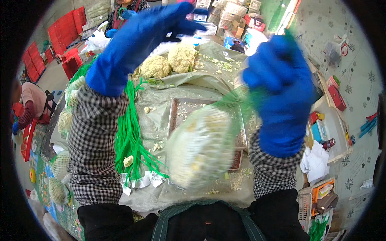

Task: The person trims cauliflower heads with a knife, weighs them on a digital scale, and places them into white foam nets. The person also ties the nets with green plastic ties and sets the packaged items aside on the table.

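Note:
My right hand (279,69), in a blue glove, is closed on the gathered neck of a green mesh net. From it hangs a blurred cauliflower in the net (202,147), over a metal tray (171,117) with crumbs on it. My left hand (184,22), gloved in blue too, is raised at the top with its fingers apart and nothing seen in it. Below my left forearm lies a bundle of green mesh nets (128,135) with white tags (157,178). Bare cauliflower heads (181,57) sit at the table's far side.
Netted cauliflowers (64,120) line the left edge. Beyond the table stands a person in a patterned top (141,5); another person in pink (34,98) is at far left. Crates and boxes (235,9) are stacked behind. A shelf with small items (334,141) is on the right.

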`<state>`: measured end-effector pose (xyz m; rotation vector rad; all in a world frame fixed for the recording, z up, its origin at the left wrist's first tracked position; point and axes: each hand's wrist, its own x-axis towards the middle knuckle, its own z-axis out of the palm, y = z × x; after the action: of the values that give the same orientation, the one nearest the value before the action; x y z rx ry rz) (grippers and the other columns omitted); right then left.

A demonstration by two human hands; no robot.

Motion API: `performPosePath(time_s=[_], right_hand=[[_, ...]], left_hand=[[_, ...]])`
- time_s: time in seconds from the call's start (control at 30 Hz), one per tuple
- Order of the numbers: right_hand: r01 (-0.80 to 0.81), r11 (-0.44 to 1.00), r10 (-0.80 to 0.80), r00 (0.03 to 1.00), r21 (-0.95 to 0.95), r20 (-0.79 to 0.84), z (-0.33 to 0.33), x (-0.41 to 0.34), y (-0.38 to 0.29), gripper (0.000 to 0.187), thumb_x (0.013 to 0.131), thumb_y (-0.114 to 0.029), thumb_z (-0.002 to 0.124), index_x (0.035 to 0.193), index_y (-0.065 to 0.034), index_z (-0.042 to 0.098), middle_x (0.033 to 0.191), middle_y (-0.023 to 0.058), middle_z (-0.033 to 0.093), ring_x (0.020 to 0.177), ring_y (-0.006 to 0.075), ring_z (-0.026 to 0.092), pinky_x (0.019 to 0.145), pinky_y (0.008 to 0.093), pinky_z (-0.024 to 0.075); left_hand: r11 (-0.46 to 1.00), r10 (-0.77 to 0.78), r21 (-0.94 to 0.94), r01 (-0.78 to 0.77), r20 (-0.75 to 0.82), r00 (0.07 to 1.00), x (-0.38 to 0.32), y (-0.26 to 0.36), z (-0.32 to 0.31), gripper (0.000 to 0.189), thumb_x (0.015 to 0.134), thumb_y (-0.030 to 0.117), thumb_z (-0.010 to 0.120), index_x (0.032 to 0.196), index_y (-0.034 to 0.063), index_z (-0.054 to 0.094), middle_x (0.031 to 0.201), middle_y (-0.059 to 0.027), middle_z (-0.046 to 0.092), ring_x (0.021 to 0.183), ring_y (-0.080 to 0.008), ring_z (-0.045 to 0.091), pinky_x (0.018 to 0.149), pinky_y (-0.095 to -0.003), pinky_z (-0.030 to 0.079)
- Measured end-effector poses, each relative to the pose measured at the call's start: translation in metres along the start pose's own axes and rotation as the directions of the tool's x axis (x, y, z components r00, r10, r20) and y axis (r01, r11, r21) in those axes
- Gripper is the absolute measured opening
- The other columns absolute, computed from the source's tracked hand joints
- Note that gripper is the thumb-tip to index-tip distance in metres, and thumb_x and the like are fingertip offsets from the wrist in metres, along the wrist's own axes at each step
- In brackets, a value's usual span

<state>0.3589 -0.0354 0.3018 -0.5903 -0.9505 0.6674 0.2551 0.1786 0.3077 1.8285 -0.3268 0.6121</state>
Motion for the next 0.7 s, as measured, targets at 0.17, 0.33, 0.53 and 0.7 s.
performPosePath(time_s=[0.17, 0.33, 0.53, 0.7], right_hand=[[0.39, 0.5, -0.264, 0.919, -0.773, 0.293, -0.005, -0.005, 0.004, 0.023, 0.096, -0.02, 0.042, 0.083, -0.007, 0.056, 0.058, -0.0027, 0.045, 0.053, 0.0083, 0.044, 0.049, 0.0211, 0.0364], [-0.052, 0.737, -0.006, 0.996, -0.674, -0.084, 0.0, -0.014, -0.009, 0.035, 0.099, -0.032, 0.039, 0.074, -0.009, 0.049, 0.055, -0.0036, 0.034, 0.041, 0.0051, 0.028, 0.04, 0.0203, 0.0215], [-0.033, 0.853, -0.008, 0.997, -0.52, -0.077, 0.006, -0.027, -0.02, 0.038, 0.096, -0.041, 0.042, 0.088, -0.0051, 0.054, 0.055, -0.0043, 0.035, 0.042, 0.0049, 0.027, 0.04, 0.0216, 0.0228], [0.292, 0.92, -0.333, 0.934, -0.262, -0.131, -0.078, -0.022, -0.04, 0.042, 0.1, -0.036, 0.033, 0.064, -0.0155, 0.039, 0.049, -0.0043, 0.023, 0.039, 0.0068, 0.022, 0.036, 0.0238, 0.0215]], left_hand=[[0.939, -0.331, 0.026, 0.343, -0.212, 0.92, -0.048, -0.037, 0.015, 0.051, 0.095, 0.04, 0.037, 0.125, 0.0023, 0.052, 0.11, -0.0069, 0.062, 0.097, -0.0114, 0.057, 0.083, -0.0255, 0.043], [0.992, -0.108, -0.05, 0.114, 0.1, 0.989, -0.049, -0.052, 0.058, 0.067, 0.084, 0.024, 0.065, 0.139, 0.0047, 0.034, 0.133, -0.013, 0.047, 0.123, -0.0203, 0.042, 0.102, -0.0339, 0.033], [0.972, -0.039, 0.228, 0.049, -0.049, 0.998, -0.042, -0.07, 0.162, 0.035, 0.079, 0.03, 0.068, 0.105, 0.0079, 0.061, 0.088, -0.0138, 0.064, 0.083, -0.0304, 0.062, 0.074, -0.0404, 0.047], [0.907, -0.332, -0.208, 0.365, 0.179, 0.926, -0.051, -0.093, 0.15, 0.021, 0.091, 0.017, 0.055, 0.097, -0.0014, 0.063, 0.092, -0.0117, 0.067, 0.08, -0.0182, 0.063, 0.078, -0.0326, 0.049]])
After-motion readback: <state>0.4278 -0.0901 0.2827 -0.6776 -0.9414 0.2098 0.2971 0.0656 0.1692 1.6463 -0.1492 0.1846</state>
